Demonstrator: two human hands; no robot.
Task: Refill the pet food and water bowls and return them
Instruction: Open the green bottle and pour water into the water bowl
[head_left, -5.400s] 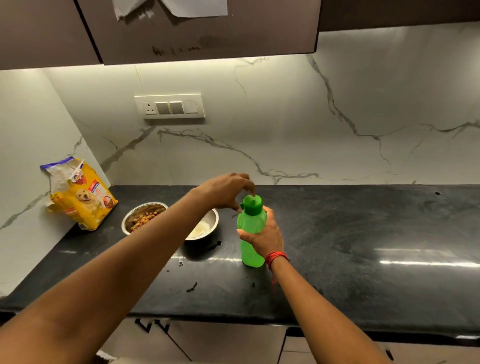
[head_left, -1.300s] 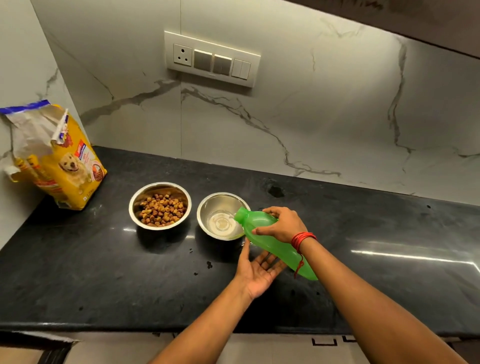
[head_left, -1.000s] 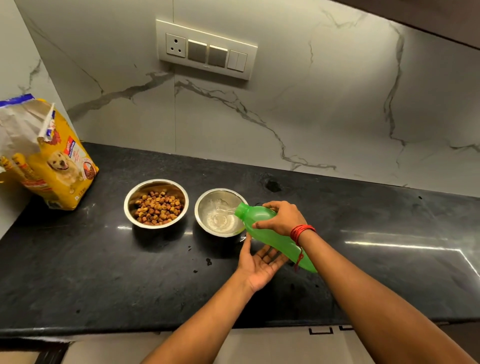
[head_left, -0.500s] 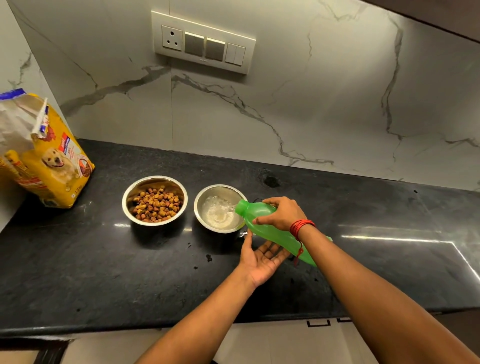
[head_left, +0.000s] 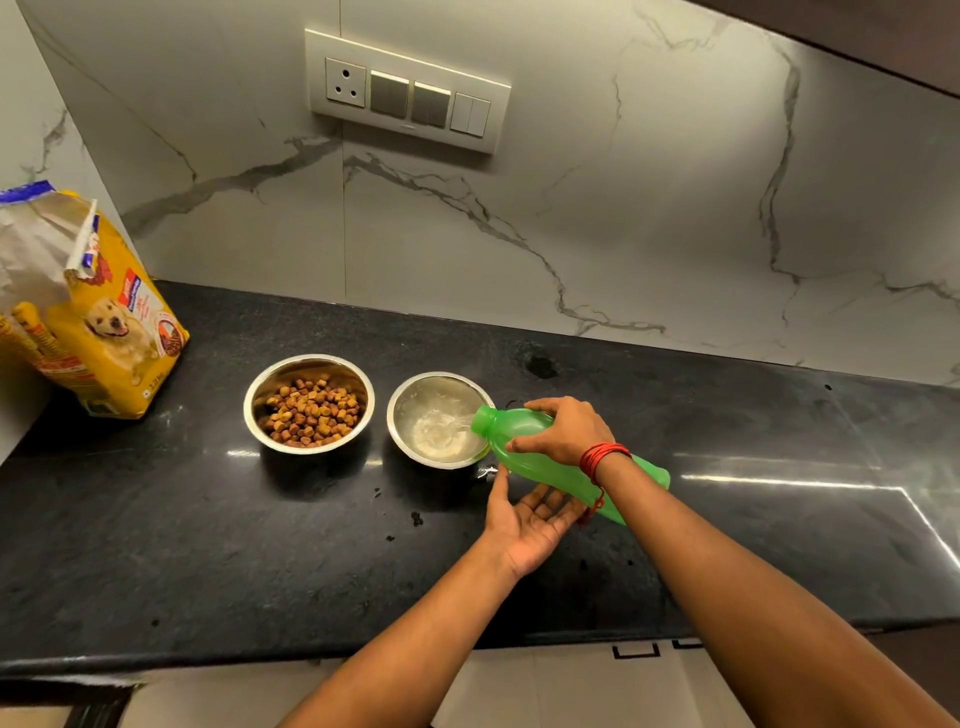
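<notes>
1. The right hand grips the bottle from above near its neck, right of centre in the frame; fingers curl over the top and the thumb presses its near side.
2. The bottle is tilted, its open mouth at the right rim of the water bowl and its base raised toward the right.
3. The bottle is translucent green plastic, uncapped. Water seems to run from the mouth into the bowl, though glare makes the stream hard to read.
4. The water bowl is steel and stands at mid-frame on the black counter, just right of the food bowl, which holds brown kibble.
5. The left hand lies palm up and loose just below the bottle, fingers spread, gripping nothing; whether it touches the bottle is unclear.
6. A red thread circles the right wrist.
7. A yellow food bag stands at the left edge.
</notes>
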